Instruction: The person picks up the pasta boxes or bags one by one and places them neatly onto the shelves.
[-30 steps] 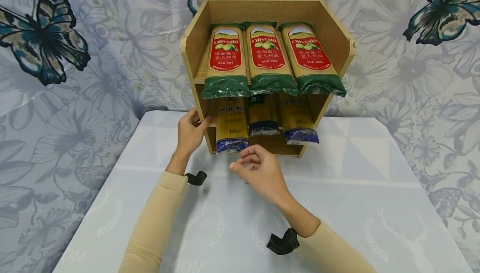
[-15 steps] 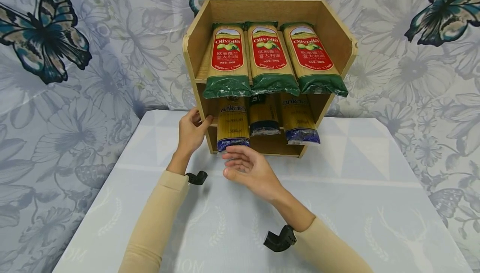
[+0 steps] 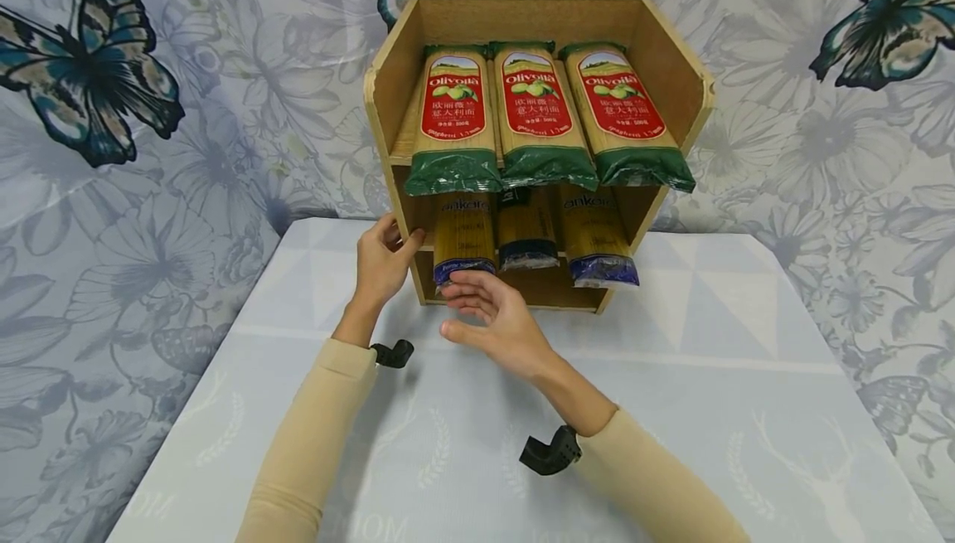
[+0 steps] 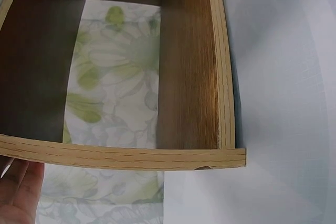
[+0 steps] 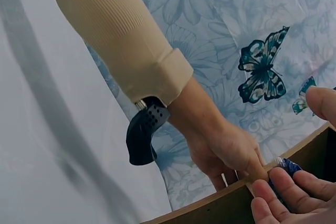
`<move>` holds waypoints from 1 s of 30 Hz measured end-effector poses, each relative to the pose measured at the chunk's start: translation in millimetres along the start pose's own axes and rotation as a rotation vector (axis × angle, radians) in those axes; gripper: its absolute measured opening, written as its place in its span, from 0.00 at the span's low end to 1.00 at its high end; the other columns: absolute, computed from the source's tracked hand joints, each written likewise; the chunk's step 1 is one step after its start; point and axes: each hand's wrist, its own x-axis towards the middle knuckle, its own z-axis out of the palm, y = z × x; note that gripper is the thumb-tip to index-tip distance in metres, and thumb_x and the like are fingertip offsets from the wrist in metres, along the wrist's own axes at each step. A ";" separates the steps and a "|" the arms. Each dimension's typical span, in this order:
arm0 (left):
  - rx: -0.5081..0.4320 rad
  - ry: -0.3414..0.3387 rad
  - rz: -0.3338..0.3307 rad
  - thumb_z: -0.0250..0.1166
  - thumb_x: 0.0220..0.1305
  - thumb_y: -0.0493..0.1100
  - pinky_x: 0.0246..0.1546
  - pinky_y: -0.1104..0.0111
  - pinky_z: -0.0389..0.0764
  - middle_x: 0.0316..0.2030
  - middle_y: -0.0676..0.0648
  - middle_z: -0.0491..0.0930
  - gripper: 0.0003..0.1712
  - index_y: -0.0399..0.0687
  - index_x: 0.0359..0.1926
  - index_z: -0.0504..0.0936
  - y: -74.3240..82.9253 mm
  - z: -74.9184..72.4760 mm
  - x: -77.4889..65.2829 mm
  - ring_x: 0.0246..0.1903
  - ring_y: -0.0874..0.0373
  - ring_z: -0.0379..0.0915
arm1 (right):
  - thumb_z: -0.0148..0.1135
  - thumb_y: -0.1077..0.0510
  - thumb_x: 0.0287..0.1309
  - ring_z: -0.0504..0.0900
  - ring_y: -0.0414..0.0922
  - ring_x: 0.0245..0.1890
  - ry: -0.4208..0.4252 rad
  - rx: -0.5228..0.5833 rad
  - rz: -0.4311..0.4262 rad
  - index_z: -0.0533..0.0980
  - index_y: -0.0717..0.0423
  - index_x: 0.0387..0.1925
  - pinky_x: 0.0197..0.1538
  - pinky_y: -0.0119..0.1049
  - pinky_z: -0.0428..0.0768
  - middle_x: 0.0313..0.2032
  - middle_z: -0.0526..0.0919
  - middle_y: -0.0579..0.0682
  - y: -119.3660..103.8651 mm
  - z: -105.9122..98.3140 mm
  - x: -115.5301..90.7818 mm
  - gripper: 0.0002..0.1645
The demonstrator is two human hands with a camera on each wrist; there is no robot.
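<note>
A small wooden shelf stands on the table. My left hand holds the edge of its left side panel, thumb at the front; in the left wrist view its fingers lie against the panel's outside. The left yellow pasta pack, with a blue end, lies on the middle level. My right hand is at that end with extended fingers, thumb apart; the fingertips appear to touch the pack and hide part of its end. Beside it lie a darker-ended pasta pack and another blue-ended pasta pack.
Three green-ended spaghetti packs, left, middle and right, lie on the top level and overhang its front. A pale patterned cloth covers the table. Behind the shelf hangs a butterfly-print cloth.
My right hand has moved left and then up towards the shelf, its fingers opening out. The left blue-ended pasta pack has slid farther in. My left hand stays on the side panel.
</note>
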 end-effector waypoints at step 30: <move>0.078 -0.043 -0.028 0.65 0.73 0.46 0.58 0.57 0.80 0.53 0.41 0.85 0.23 0.43 0.64 0.79 0.8 -6.4 -4.3 0.56 0.51 0.81 | 0.78 0.50 0.55 0.77 0.53 0.59 -0.003 -0.034 -0.035 0.63 0.60 0.73 0.68 0.50 0.72 0.62 0.76 0.59 6.5 -7.6 13.9 0.51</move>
